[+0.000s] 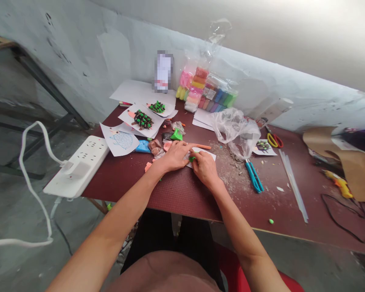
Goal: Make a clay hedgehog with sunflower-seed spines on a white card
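A person's two bare hands meet at the center of the frame, over a dark red tabletop [176, 194]. The left hand [177, 156] lies palm down, fingers loosely extended toward the right; whether it grips anything is hidden. The right hand [205, 167] is partly curled, its fingertips at a small piece of green clay [192, 158] on a white sheet [211, 155]; I cannot tell how firmly it pinches. The clay is mostly covered, so its long axis cannot be told, while the sheet's bare end points right. Just above, an orange stick [201, 146] runs nearly level, left to right. At upper center, clear bags of colored clay [196, 87] carry a white label [211, 94] with a square code, its print too small to read. Left of center, a green-and-dark hedgehog figure [142, 119] slants from upper left to lower right, snout toward upper left.
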`<state>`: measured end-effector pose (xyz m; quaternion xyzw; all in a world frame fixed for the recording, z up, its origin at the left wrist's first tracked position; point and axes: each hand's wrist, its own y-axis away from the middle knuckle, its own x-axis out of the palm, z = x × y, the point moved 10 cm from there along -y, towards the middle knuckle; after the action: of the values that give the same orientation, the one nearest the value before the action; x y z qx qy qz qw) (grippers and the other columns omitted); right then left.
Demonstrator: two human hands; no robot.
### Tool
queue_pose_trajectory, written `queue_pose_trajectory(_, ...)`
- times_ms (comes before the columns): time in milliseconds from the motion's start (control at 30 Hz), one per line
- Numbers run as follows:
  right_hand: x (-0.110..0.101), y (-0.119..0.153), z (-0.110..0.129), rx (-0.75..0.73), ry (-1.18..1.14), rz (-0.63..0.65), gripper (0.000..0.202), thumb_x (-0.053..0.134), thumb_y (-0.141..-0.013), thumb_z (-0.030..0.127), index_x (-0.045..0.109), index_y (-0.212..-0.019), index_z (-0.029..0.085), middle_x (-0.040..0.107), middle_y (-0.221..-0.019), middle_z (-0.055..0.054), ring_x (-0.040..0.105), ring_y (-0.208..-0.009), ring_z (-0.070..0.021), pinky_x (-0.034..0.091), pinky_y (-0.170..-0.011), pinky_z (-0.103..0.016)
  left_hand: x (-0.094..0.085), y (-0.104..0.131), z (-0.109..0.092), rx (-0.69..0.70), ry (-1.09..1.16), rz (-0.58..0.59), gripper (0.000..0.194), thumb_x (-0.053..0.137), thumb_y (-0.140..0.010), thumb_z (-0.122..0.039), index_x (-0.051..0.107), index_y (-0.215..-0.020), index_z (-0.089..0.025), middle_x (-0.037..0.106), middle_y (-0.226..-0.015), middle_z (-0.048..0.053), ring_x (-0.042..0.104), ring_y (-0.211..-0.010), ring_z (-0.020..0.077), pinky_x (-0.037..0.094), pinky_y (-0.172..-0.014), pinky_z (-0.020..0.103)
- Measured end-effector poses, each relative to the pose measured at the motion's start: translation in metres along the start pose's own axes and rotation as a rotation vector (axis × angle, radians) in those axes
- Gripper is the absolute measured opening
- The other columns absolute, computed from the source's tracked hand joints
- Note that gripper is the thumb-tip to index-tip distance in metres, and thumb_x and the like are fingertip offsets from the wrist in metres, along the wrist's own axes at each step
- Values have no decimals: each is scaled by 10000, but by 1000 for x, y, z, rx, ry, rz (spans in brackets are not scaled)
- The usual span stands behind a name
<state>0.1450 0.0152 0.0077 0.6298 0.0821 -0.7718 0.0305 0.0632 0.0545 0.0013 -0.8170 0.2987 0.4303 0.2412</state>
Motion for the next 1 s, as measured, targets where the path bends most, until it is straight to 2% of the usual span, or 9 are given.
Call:
queue_pose_trajectory(233,-4,1,1,-49,53,-22,294,508,-967,153,787,-1047,199,663,-856,-86,567,-817,-213,378,-769,-325,-1,0,-2,20,22,5,645,571,-861,-186,495,-1493,-289,619,-1248,90,530,-1228,274,379,-1116,444)
queue_pose_trajectory(333,-8,3,-1,-59,16,-69,322,499,-969,158,778,-1122,208,661,-852,-72,566,-815,-204,385,-761,-311,-4,0,-3,20,17,-11,652,578,-856,-184,502,-1493,-298,621,-1233,83,533,-1214,270,387,-1104,436)
queue_pose_trajectory(433,-9,4,-8,-30,-27,-91,324,509,-967,168,773,-1152,199,662,-853,-69,578,-822,-204,398,-754,-302,-4,0,-5,16,11,-5,655,587,-840,-170,520,-1482,-287,626,-1221,84,536,-1207,269,394,-1094,427)
queue_pose_trajectory(600,-13,3,-14,15,-70,-134,245,562,-979,215,790,-1068,199,669,-869,-74,594,-856,-212,413,-773,-301,-5,0,-7,20,1,-26,652,571,-845,-157,521,-1485,-275,628,-1233,95,544,-1211,275,399,-1090,431)
queue_pose_trajectory(800,-9,0,-13,32,-54,-116,206,603,-979,247,799,-1033,219,668,-869,-71,600,-863,-215,420,-764,-306,-5,0,-10,56,15,-40,727,568,-830,-141,470,-1529,-315,639,-1237,76,549,-1208,272,404,-1086,435)
queue_pose_trajectory(1000,-9,-2,-15,88,-27,-111,203,617,-966,248,789,-1057,190,697,-908,-96,627,-899,-237,439,-789,-323,-5,0,-8,43,8,-30,693,569,-831,-149,502,-1506,-295,646,-1249,85,548,-1208,278,404,-1085,434)
